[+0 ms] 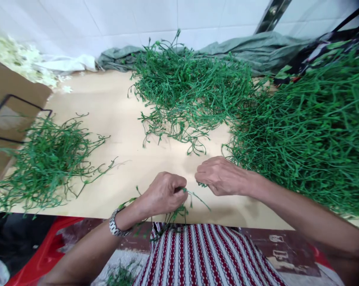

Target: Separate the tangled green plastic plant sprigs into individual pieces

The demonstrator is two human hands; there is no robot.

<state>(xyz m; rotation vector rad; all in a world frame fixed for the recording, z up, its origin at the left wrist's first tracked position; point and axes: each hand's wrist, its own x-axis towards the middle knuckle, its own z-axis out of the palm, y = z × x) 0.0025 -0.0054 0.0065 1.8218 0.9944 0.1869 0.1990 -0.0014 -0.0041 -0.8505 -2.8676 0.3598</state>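
My left hand [164, 192], with a metal watch on its wrist, is closed around a small bunch of thin, branching green stems [176, 214] that look like plastic. Their ends stick out on both sides of the fist and hang over the table's front edge. To its right, a short gap away, my right hand [218, 174] is pinched shut, palm down. Small green stem tips [202, 184] show under its fingers; the rest of what it holds is hidden. Both hands are just above the pale table top [114, 119].
A large heap of green stems [310, 131] covers the right side. Another pile [194, 83] lies at the back, and a smaller one [48, 159] at the left. White flowers [21, 59], a cardboard box [12, 87] and a black wire frame [24, 99] stand at the left edge.
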